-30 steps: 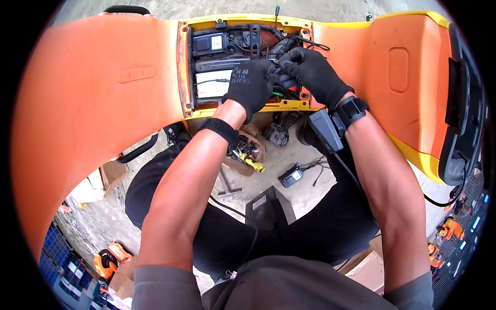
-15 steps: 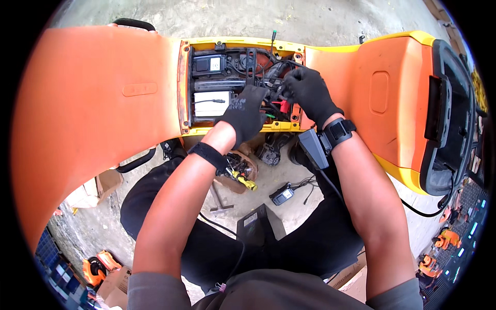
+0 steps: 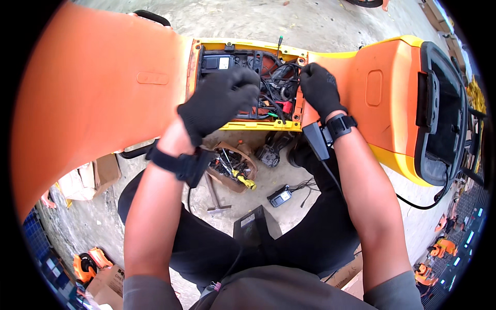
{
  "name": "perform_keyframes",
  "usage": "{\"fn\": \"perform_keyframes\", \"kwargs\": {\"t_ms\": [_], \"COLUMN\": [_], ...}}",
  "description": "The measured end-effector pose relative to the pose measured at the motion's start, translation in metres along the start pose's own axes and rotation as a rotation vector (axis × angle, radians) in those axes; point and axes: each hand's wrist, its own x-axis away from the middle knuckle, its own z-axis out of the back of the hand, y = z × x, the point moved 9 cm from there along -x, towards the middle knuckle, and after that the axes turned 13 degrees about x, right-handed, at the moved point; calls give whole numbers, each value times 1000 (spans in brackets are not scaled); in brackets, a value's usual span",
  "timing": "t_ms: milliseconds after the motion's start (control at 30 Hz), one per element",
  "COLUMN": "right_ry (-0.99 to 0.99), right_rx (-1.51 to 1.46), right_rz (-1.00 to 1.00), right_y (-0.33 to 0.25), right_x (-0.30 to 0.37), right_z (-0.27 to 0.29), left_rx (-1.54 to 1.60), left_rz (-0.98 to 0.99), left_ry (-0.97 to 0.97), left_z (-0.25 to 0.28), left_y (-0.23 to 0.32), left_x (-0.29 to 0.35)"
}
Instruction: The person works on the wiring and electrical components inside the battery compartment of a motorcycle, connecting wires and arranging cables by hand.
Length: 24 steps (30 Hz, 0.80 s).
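Note:
My left hand [image 3: 219, 101], in a black glove, hovers above the left part of an open compartment in an orange and yellow vehicle body. Its fingers are bent but apart, with nothing visible in them. At the compartment's right edge, my gloved right hand [image 3: 320, 89] has its fingers curled closed where a black cable [image 3: 289, 64] runs into them. The fingertips are partly hidden. Inside the compartment lie tangled black cables [image 3: 271, 85], a red connector [image 3: 287, 106] and a black box with a white label [image 3: 216, 62].
Below the body, a cardboard box [image 3: 238, 187] holds small parts and a yellow-handled tool [image 3: 247, 182]. A hammer [image 3: 213, 194], a small black device with leads [image 3: 280, 197] and a dark box [image 3: 257, 225] are between my legs. An orange seat-like cover [image 3: 103, 93] spreads left.
My left hand has lifted off the cables and moved left, its fingers loosening, and now covers the white box. My right hand stays by the compartment's right edge. The view has shifted slightly.

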Motion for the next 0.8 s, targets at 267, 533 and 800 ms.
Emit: {"fn": "perform_keyframes", "kwargs": {"t_ms": [267,533,800], "right_ry": [-179,-532,-232], "right_rx": [21,86,343], "right_rz": [166,675,304], "right_y": [-24,-85,-82], "right_x": [8,95,49], "right_z": [11,-52,-48], "left_rx": [-508,-649,-658], "left_rz": [-291,-421,-462], "left_ry": [446,475,488], "left_z": [70,58,52], "left_y": [48,64,68], "left_x": [45,34,33]}}
